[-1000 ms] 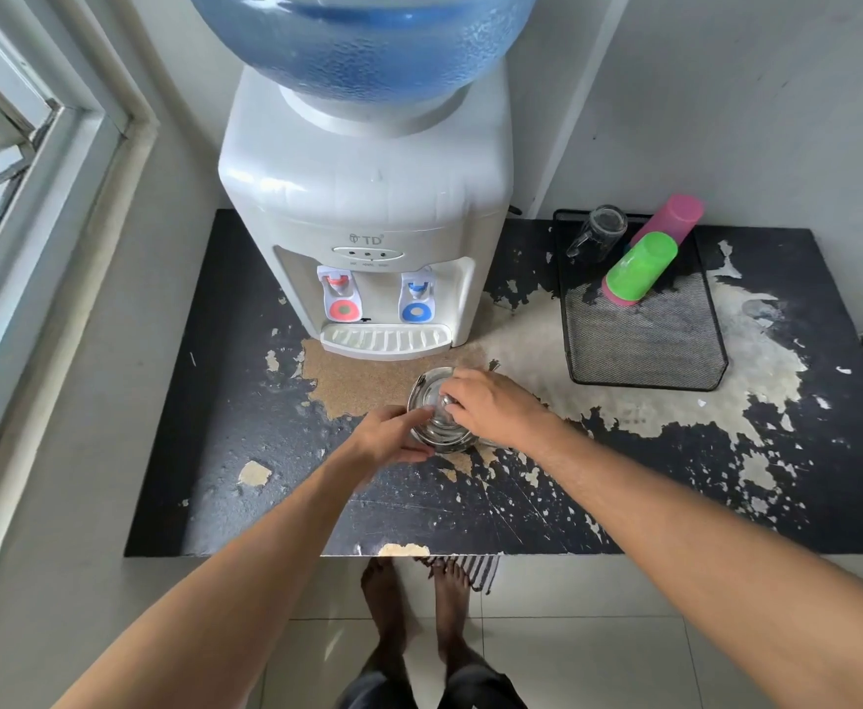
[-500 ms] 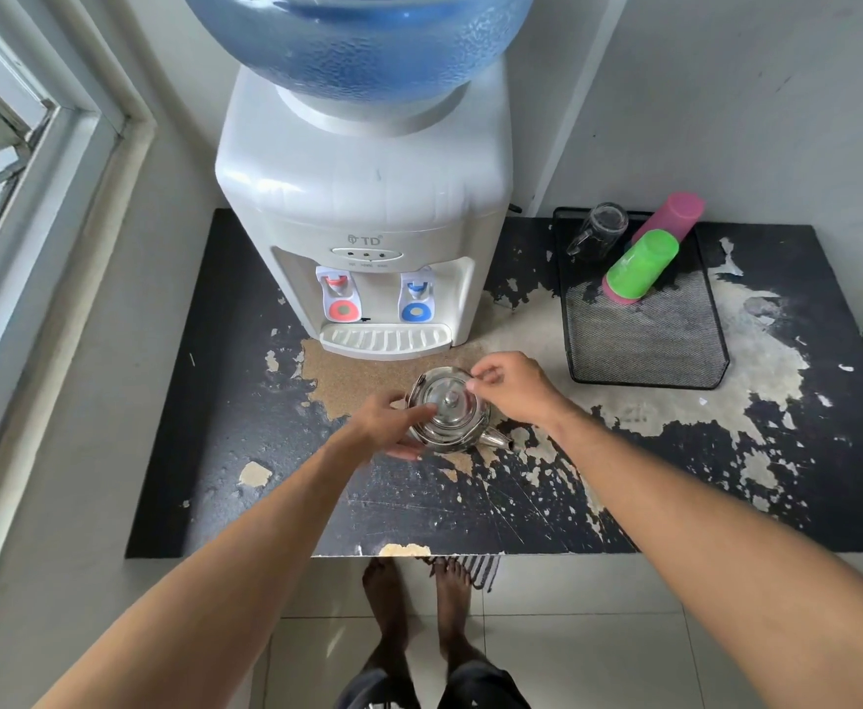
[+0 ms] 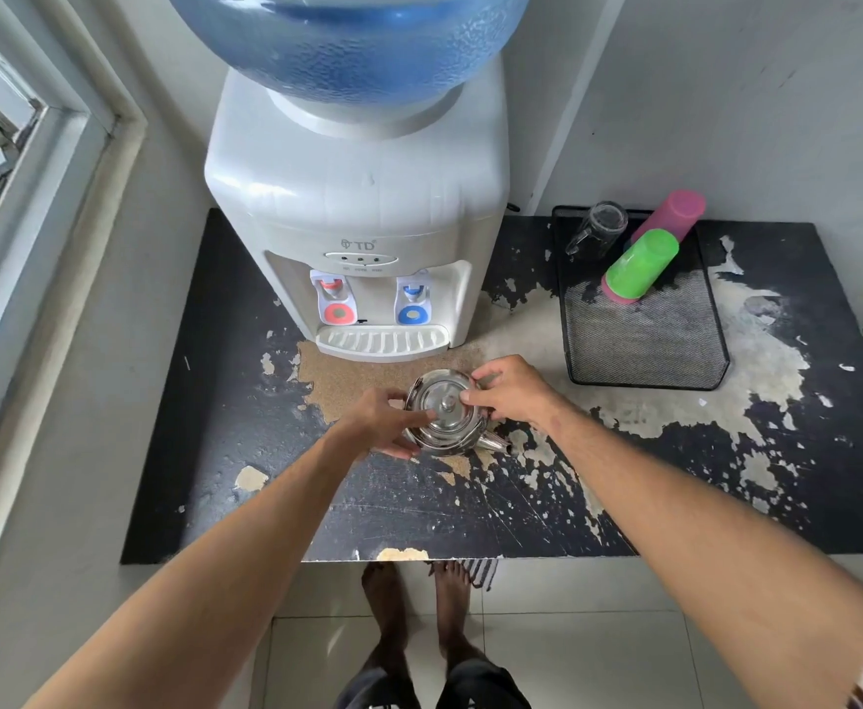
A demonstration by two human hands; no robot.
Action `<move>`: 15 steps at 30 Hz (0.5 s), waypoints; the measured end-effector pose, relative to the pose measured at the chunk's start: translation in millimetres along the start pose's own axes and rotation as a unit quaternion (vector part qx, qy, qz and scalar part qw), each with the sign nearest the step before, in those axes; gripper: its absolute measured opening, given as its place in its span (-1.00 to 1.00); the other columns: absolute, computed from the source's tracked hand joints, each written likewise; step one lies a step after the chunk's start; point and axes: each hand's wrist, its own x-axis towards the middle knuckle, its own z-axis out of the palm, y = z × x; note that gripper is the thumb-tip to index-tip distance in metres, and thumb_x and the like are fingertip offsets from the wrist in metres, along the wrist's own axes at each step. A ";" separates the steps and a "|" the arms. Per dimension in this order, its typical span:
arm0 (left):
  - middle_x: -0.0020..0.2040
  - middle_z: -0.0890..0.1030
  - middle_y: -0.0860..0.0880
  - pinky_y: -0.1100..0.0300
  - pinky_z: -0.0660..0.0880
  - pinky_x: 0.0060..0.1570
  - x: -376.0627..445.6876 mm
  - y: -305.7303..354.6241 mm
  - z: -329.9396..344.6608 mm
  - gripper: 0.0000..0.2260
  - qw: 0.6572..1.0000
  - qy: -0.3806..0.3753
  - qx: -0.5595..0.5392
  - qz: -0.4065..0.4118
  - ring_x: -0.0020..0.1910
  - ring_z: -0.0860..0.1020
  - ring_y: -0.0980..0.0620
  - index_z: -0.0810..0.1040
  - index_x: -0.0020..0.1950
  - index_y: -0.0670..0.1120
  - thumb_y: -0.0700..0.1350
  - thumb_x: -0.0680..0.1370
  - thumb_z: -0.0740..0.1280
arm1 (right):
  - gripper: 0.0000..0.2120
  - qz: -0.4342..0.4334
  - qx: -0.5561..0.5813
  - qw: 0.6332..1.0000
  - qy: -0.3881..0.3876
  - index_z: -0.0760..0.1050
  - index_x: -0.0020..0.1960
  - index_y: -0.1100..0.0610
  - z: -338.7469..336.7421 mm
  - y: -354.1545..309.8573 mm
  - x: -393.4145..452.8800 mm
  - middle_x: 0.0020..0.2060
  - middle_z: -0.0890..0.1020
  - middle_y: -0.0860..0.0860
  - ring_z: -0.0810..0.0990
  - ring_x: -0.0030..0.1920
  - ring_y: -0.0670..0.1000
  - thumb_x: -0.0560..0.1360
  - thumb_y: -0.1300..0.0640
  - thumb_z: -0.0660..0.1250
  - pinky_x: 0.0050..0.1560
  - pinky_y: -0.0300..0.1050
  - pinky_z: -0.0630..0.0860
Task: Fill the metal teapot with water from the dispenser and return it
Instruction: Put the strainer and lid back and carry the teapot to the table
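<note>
Metal teapot point(image 3: 444, 419) on desk point(image 3: 224, 401) before water dispenser point(image 3: 357, 207) (lid on); left hand point(image 3: 378, 419) grips its side, right hand point(image 3: 513, 388) pinches the lid rim.

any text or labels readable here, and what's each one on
"TD", beside a small logo mark, on the front of the dispenser.
Three tiny words under the indicator lights on the dispenser: too small to read.
No text shows on the teapot, the cups or the bottle.
</note>
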 end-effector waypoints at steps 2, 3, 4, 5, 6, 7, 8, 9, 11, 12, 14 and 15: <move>0.01 0.71 -0.24 -0.04 0.72 -0.18 1.6 0.5 -0.6 -0.37 1.000 0.004 -0.004 -0.006 -0.21 0.74 -0.19 0.37 0.53 -0.18 -0.18 0.51 0.52 | -0.61 -0.004 -0.011 1.000 0.006 0.63 0.21 0.14 0.4 0.4 1.8 0.13 0.69 0.08 0.72 -0.01 0.04 0.42 0.12 0.60 0.01 0.12 0.71; 0.02 0.71 -0.25 -0.07 0.72 -0.15 2.6 0.4 -0.9 -0.37 1.000 0.006 -0.004 -0.007 -0.20 0.74 -0.21 0.37 0.53 -0.18 -0.18 0.51 0.52 | -0.62 -0.003 -0.015 1.000 0.009 0.63 0.20 0.13 0.8 0.7 2.7 0.13 0.69 0.07 0.72 0.00 0.05 0.42 0.11 0.60 0.03 0.13 0.70; 0.02 0.71 -0.26 -0.08 0.72 -0.14 3.7 -0.1 -1.0 -0.37 1.000 0.007 -0.004 -0.009 -0.19 0.74 -0.22 0.37 0.53 -0.17 -0.19 0.51 0.52 | -0.62 -0.002 -0.018 1.000 0.011 0.63 0.19 0.13 1.5 0.7 2.9 0.12 0.69 0.06 0.71 0.01 0.04 0.42 0.11 0.60 0.05 0.14 0.70; 0.01 0.72 -0.26 -0.07 0.72 -0.15 3.4 -0.2 -0.6 -0.38 1.000 0.010 -0.003 -0.010 -0.19 0.74 -0.22 0.37 0.52 -0.17 -0.19 0.51 0.52 | -0.62 -0.001 -0.021 1.000 0.013 0.63 0.19 0.13 2.4 0.7 3.1 0.12 0.69 0.06 0.71 0.02 0.04 0.42 0.11 0.60 0.07 0.14 0.69; 0.00 0.72 -0.26 -0.06 0.72 -0.16 3.7 -0.1 -0.1 -0.39 1.000 0.013 -0.003 -0.012 -0.19 0.74 -0.21 0.38 0.52 -0.16 -0.19 0.51 0.52 | -0.62 -0.001 -0.024 1.000 0.016 0.63 0.19 0.13 3.4 1.1 4.0 0.13 0.69 0.06 0.70 0.02 0.03 0.42 0.10 0.60 0.09 0.13 0.68; 0.00 0.72 -0.26 -0.05 0.72 -0.17 3.8 0.3 0.7 -0.39 1.000 0.016 -0.003 -0.014 -0.19 0.74 -0.21 0.38 0.51 -0.16 -0.19 0.51 0.52 | -0.63 0.002 -0.026 0.999 0.019 0.63 0.20 0.12 4.3 1.4 4.9 0.12 0.68 0.05 0.70 0.01 0.02 0.43 0.10 0.59 0.08 0.12 0.68; 0.00 0.72 -0.26 -0.05 0.72 -0.17 4.0 -0.1 1.3 -0.39 1.000 0.019 -0.004 -0.016 -0.19 0.74 -0.21 0.38 0.51 -0.15 -0.19 0.51 0.52 | -0.63 0.002 -0.028 0.999 0.020 0.62 0.20 0.12 5.5 1.4 5.2 0.12 0.68 0.04 0.70 0.00 0.01 0.43 0.10 0.59 0.07 0.10 0.69; -0.01 0.72 -0.25 -0.05 0.72 -0.18 3.2 0.4 2.2 -0.40 1.000 0.021 -0.003 -0.018 -0.19 0.74 -0.21 0.39 0.51 -0.15 -0.18 0.51 0.52 | -0.62 0.005 -0.030 0.999 0.021 0.62 0.21 0.12 6.2 1.3 5.1 0.11 0.68 0.04 0.70 -0.02 0.00 0.44 0.10 0.58 0.05 0.08 0.69; -0.02 0.72 -0.24 -0.03 0.71 -0.19 2.4 0.7 3.7 -0.41 0.999 0.027 -0.002 -0.019 -0.19 0.74 -0.20 0.39 0.50 -0.14 -0.18 0.51 0.52 | -0.62 0.006 -0.032 0.999 0.023 0.61 0.22 0.12 7.1 1.0 5.3 0.12 0.67 0.03 0.70 -0.02 0.00 0.44 0.10 0.58 0.04 0.07 0.70; -0.02 0.71 -0.25 -0.02 0.71 -0.20 1.5 0.3 4.7 -0.41 0.999 0.031 0.000 -0.017 -0.19 0.74 -0.20 0.39 0.50 -0.14 -0.17 0.51 0.52 | -0.63 0.005 -0.032 0.999 0.024 0.61 0.22 0.12 7.4 0.6 4.2 0.12 0.67 0.03 0.69 -0.01 0.00 0.44 0.10 0.58 0.05 0.08 0.69; 0.04 0.71 -0.26 -0.03 0.72 -0.20 -2.4 1.6 7.0 -0.40 0.999 0.042 0.005 -0.015 -0.18 0.75 -0.22 0.40 0.50 -0.12 -0.16 0.50 0.53 | -0.64 0.002 -0.033 0.999 0.030 0.61 0.22 0.12 7.7 -1.1 0.4 0.13 0.67 0.03 0.69 0.01 0.01 0.46 0.09 0.56 0.10 0.09 0.67; 0.06 0.70 -0.27 -0.03 0.72 -0.20 -4.7 1.1 7.9 -0.40 0.999 0.048 0.007 -0.014 -0.17 0.75 -0.22 0.41 0.49 -0.12 -0.15 0.49 0.54 | -0.64 0.000 -0.035 0.999 0.035 0.61 0.22 0.12 8.3 -1.4 -2.1 0.13 0.67 0.03 0.68 0.03 0.02 0.46 0.08 0.56 0.13 0.09 0.66</move>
